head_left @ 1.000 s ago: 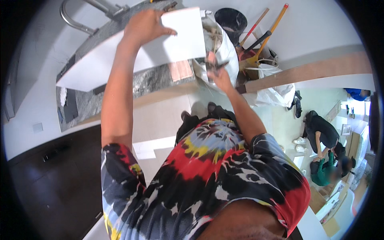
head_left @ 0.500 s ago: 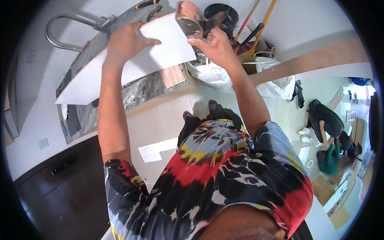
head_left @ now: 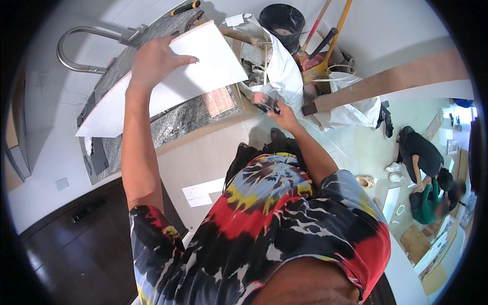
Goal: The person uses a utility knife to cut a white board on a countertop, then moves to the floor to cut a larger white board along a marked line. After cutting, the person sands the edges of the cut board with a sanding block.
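Observation:
A large white tile (head_left: 211, 56) with a thin pinkish edge leans over the grey stone counter (head_left: 178, 122). My left hand (head_left: 158, 63) grips its upper edge, thumb on the white face and fingers hidden behind. Lower and to the right, apart from the tile, my right hand (head_left: 285, 118) is closed around a flat, shiny metal tool (head_left: 265, 101) that looks like a trowel. Motion blurs this tool, so its exact shape is unclear. It is beside an open white sack (head_left: 287, 76) holding rubble and scraps.
A curved metal faucet (head_left: 63, 48) stands left of the counter. A black bucket (head_left: 282, 23), long-handled tools (head_left: 333, 43) and a wooden plank (head_left: 386, 84) are on the right. Two or more people (head_left: 419, 147) crouch farther right. A dark panel (head_left: 91, 234) lies lower left.
My right hand has left the tile's right corner and come down toward me with the shiny tool, uncovering the sack. My left hand and the tile have shifted slightly.

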`<state>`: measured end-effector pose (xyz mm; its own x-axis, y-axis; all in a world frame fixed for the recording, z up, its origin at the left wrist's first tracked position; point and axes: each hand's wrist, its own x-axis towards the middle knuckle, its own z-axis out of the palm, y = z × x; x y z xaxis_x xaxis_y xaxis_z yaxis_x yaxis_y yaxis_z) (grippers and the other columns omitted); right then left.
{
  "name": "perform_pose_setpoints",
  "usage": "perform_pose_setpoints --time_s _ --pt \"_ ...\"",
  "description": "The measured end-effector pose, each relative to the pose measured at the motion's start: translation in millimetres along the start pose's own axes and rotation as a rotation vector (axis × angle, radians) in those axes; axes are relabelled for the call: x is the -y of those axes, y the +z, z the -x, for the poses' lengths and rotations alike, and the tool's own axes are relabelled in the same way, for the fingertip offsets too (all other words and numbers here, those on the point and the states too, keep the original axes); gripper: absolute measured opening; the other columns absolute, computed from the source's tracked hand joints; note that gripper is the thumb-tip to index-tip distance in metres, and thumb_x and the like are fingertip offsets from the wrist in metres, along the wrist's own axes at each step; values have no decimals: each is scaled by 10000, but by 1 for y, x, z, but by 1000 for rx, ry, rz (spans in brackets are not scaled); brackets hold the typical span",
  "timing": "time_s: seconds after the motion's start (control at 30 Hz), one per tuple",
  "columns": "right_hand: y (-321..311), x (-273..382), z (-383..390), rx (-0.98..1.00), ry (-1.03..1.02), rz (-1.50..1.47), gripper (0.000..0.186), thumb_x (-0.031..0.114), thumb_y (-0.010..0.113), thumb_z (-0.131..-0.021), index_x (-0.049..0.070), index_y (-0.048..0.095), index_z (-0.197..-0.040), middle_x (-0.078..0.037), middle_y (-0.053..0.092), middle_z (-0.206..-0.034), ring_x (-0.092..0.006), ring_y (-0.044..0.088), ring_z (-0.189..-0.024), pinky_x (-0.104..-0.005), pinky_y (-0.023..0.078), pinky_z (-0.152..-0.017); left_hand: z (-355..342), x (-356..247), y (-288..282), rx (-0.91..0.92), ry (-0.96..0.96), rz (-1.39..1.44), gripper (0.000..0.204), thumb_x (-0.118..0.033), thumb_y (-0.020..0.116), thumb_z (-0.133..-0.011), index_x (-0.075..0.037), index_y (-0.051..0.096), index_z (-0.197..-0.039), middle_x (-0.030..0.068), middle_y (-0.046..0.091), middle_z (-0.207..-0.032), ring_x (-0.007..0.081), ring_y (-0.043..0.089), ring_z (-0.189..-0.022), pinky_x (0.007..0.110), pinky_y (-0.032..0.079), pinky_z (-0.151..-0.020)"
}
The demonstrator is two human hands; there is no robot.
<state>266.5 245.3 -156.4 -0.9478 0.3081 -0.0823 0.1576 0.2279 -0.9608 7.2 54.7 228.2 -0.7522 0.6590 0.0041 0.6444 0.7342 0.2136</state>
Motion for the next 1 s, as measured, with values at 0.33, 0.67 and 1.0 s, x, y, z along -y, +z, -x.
perform_pose_setpoints --time_s 0.33,0.67,1.0 --pt "-52 85 -29 -193 5 -275 450 98 754 -866 -42 587 -1259 -113 683 -1162 -163 622 -1046 -315 471 -948 15 3 -13 27 40 -22 443 -369 867 -661 -45 748 -939 196 728 -889 333 710 -862 419 549 -792" --pt "-87 244 -123 -104 -251 179 587 225 764 -876 -67 532 -1329 -144 675 -1111 -191 642 -1001 -328 520 -861 147 -24 25 -164 341 -22 150 -93 624 -746 -54 623 -890 92 653 -806 252 678 -768 382 512 -684" --pt "66 311 -365 291 -494 671 508 258 734 -839 -17 585 -1239 -237 627 -1202 -395 614 -1122 -465 477 -968 154 -28 25 -130 260 -29 173 -130 614 -751 -48 639 -902 61 629 -793 212 674 -790 327 521 -719"
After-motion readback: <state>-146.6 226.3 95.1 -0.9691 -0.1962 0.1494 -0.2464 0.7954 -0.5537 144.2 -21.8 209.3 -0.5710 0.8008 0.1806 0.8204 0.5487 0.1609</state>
